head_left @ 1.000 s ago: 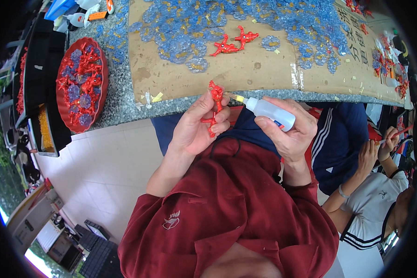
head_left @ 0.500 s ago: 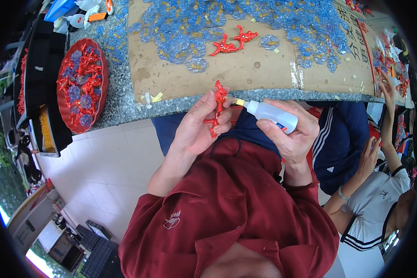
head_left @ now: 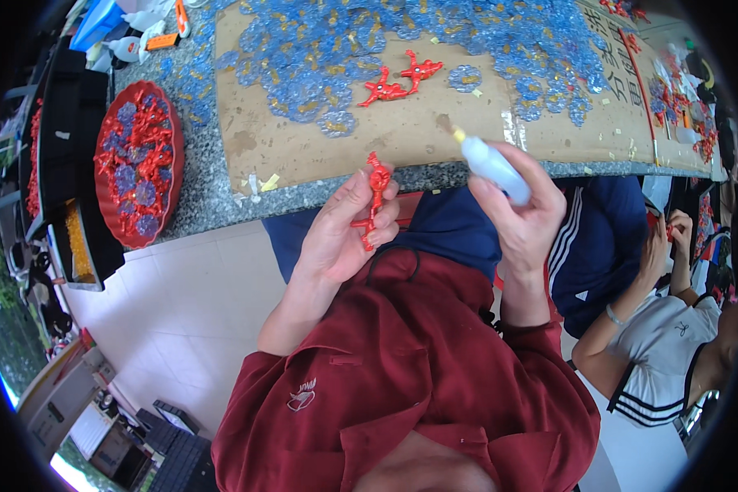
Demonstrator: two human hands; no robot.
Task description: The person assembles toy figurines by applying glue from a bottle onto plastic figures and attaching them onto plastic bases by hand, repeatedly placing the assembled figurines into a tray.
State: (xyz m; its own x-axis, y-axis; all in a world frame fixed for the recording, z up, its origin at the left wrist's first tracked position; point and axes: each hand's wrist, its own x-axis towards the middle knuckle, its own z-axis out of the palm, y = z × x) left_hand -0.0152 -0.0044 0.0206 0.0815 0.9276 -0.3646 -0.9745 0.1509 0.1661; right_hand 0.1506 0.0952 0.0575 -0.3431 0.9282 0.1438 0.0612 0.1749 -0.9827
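Holding a probably light, stiff figure (head_left: 379, 182) mid-frame, your left hand (head_left: 334, 226) gripped its middle, seemingly the best spot; right of centre, your right hand (head_left: 533, 220) clasped a bottle (head_left: 489, 164).

- The right hand (head_left: 526, 205) has drawn the bottle (head_left: 492, 168) away from the red toy (head_left: 377, 197) — its tip (head_left: 458, 134) now farther off.
- A co-worker's hand (head_left: 680, 226), raised before, has come down.
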